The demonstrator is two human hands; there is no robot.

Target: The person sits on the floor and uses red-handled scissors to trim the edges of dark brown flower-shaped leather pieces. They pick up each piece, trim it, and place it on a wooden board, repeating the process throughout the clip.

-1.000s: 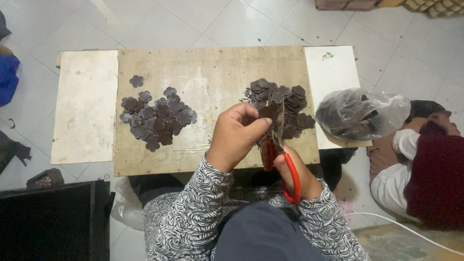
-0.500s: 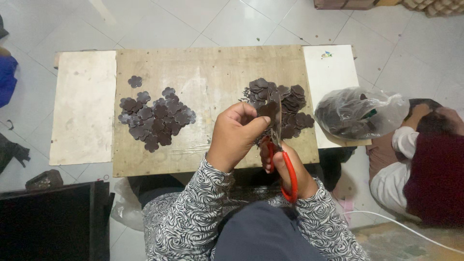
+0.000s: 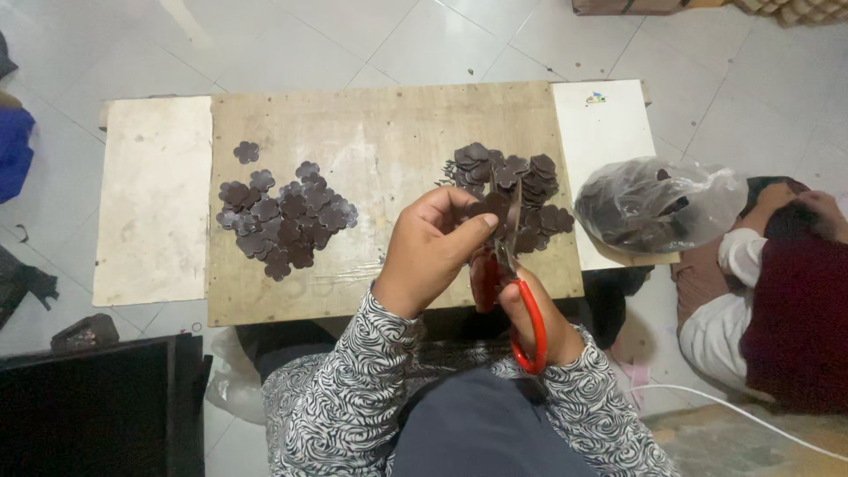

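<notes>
Left hand (image 3: 433,252) closed, pinching a dark flower-shaped piece (image 3: 493,208) over the bench (image 3: 389,132), just before the right pile (image 3: 512,190). Right hand (image 3: 539,318) closed around red-handled scissors (image 3: 521,291), blades at that piece. Second pile (image 3: 283,221) lying well apart, to the left.

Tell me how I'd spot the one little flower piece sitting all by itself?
Start at the low wooden board on the tiled floor. On its left half lies a spread pile of dark flower-shaped pieces. Just above that pile's upper left edge sits the lone flower piece, the only one touching no other.
</notes>
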